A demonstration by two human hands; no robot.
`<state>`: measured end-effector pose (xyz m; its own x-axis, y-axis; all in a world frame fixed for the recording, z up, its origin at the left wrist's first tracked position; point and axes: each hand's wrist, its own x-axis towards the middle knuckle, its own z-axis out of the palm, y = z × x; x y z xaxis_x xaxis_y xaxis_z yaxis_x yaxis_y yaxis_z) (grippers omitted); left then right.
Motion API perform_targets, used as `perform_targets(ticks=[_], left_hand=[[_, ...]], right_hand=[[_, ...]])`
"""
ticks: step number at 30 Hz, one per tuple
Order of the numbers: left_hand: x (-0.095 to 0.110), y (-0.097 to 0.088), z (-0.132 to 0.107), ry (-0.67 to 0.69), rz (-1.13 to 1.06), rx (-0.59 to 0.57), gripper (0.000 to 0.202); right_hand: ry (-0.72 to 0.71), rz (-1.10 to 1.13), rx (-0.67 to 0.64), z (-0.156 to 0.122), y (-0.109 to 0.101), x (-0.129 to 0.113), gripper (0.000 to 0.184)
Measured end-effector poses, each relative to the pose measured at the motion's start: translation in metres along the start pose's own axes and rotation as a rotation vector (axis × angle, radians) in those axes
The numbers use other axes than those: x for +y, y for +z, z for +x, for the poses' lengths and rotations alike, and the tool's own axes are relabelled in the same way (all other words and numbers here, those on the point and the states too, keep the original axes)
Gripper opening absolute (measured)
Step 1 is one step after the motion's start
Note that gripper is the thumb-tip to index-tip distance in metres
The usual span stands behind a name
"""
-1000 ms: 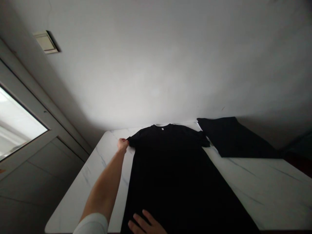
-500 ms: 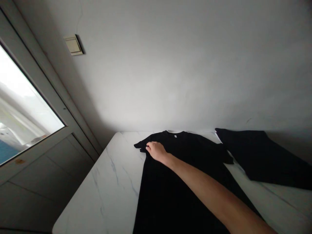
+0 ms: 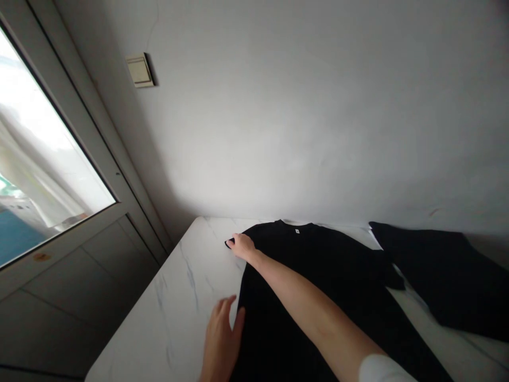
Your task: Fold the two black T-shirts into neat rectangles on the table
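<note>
A black T-shirt (image 3: 302, 297) lies spread on a white marbled table (image 3: 178, 307), its collar with a small white label toward the wall. Reaching across it from the lower right, my right hand (image 3: 243, 246) has its fingers closed on the cuff of the sleeve at the left. The fingertips are partly hidden by the hand. My left hand (image 3: 223, 331) is by the shirt's left side edge, thumb and fingers apart, holding nothing; the thumb overlaps the black cloth.
Another dark folded cloth (image 3: 441, 270) lies to the right, beside the shirt's other sleeve. A grey wall (image 3: 302, 116) with a light switch (image 3: 140, 70) stands behind the table. At the left is a framed glass door (image 3: 99, 212).
My left hand has come into view from below, beside the shirt's left edge. My right hand remains at the sleeve, now nearer its cuff. The view has shifted slightly.
</note>
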<state>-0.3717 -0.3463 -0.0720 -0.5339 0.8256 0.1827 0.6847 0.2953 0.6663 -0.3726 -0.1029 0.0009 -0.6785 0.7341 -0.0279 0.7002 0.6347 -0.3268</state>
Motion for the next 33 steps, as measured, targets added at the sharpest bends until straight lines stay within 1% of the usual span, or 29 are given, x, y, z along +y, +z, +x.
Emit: perform_targets(ticks=[3,5,7,9,10,13,15,16,17,20,21,22,25,28,30,33], left_hand=[[0.029,0.001,0.1,-0.015,0.126,0.046,0.047],[0.04,0.004,0.154,-0.135,0.236,0.052,0.05],[0.043,0.01,0.192,-0.258,0.296,0.03,0.057],[0.04,0.017,0.215,-0.313,0.305,-0.002,0.058],[0.038,0.02,0.224,-0.318,0.298,-0.018,0.052],[0.028,0.027,0.248,-0.326,0.258,-0.083,0.026],[0.023,0.03,0.263,-0.322,0.194,-0.121,0.017],[0.021,0.031,0.27,-0.316,0.15,-0.133,0.015],[0.02,0.032,0.277,-0.309,0.1,-0.139,0.015],[0.023,0.034,0.287,-0.304,-0.073,-0.136,0.019],[0.026,0.034,0.288,-0.305,-0.134,-0.136,0.021],[0.031,0.034,0.288,-0.302,-0.195,-0.139,0.023],[0.051,0.034,0.286,-0.265,-0.378,-0.158,0.028],[0.084,0.044,0.286,-0.203,-0.508,-0.188,0.032],[0.11,0.06,0.284,-0.16,-0.541,-0.206,0.032],[0.148,0.097,0.277,-0.107,-0.513,-0.219,0.03]], right_hand=[[0.056,0.003,0.064,0.013,-0.027,0.042,0.039],[0.068,-0.009,0.088,0.019,-0.043,0.075,0.036],[0.036,-0.019,0.096,0.02,-0.05,0.104,0.033],[-0.027,-0.019,0.091,0.019,-0.045,0.124,0.036],[-0.058,-0.019,0.08,0.018,-0.039,0.131,0.04],[-0.108,-0.047,-0.006,0.017,-0.018,0.143,0.059],[-0.108,-0.075,-0.072,0.016,-0.009,0.145,0.068],[-0.111,-0.088,-0.068,0.015,-0.008,0.146,0.069],[-0.117,-0.1,-0.037,0.013,-0.007,0.147,0.069],[-0.112,-0.125,0.102,0.005,-0.008,0.148,0.07],[-0.092,-0.126,0.111,0.001,-0.007,0.149,0.07],[-0.066,-0.121,0.093,-0.002,-0.005,0.15,0.072],[-0.003,-0.09,0.005,-0.009,0.003,0.153,0.074],[0.008,-0.069,-0.022,-0.009,0.008,0.156,0.075],[-0.006,-0.075,-0.016,-0.008,0.008,0.158,0.071],[-0.066,-0.09,-0.023,-0.006,0.006,0.163,0.065]])
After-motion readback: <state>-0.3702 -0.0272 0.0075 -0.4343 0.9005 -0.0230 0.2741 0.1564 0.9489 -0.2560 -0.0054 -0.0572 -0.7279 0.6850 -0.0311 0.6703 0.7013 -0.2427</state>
